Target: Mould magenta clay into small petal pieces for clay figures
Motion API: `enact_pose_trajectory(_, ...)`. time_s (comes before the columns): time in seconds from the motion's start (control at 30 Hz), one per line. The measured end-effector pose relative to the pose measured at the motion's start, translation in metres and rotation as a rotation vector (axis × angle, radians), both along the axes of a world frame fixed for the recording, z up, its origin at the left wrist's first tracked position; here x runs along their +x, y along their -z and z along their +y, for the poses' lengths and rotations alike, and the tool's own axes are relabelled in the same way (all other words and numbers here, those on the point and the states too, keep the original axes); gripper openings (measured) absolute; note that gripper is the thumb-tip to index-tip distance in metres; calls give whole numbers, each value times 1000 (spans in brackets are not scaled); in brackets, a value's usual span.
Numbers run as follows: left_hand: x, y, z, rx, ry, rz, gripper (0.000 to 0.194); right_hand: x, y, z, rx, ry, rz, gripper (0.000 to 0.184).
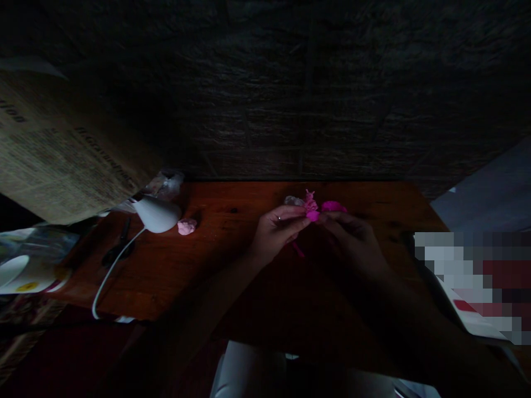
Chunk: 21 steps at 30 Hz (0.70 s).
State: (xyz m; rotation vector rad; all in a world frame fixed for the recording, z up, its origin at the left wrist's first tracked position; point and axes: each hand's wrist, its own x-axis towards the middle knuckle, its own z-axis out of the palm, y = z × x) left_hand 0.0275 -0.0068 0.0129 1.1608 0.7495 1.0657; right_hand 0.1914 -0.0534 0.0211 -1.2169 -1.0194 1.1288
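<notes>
Over the wooden table, my two hands meet fingertip to fingertip. My left hand, with a ring on one finger, is closed in a pinch on a bright pink petal-like piece. Just behind that piece rises a lighter pink, frilly, flower-like bit. My right hand is closed too, its fingertips at the right edge of the same petal-like piece. Another bright pink piece shows above my right fingers; whether they hold it I cannot tell. A narrow pink strip shows below my left hand.
A white lamp-like cone with a white cable stands left, beside a pale pink lump. Dark scissors lie nearer the left edge. A printed shade or paper hangs upper left. A dark wall closes the back.
</notes>
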Motion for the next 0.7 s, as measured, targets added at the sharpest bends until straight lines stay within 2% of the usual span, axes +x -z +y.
enact_pose_trajectory(0.1, 0, -1, 0, -4, -13, 10, 37, -1, -1, -1, -25, -15, -11, 34)
enact_pose_trajectory(0.33, 0, -2, 1, -20, -33, 38, 39, -5, 3, -1, 57, -41, -81, 32)
enact_pose_trajectory(0.47, -2, 1, 3, 31, -18, 90, 34, -6, 4, 1, 91, -32, -67, 26)
enact_pose_trajectory(0.7, -4, 4, 8, 116, -5, 72, 31, -6, 1, 0, 98, -98, -68, 22)
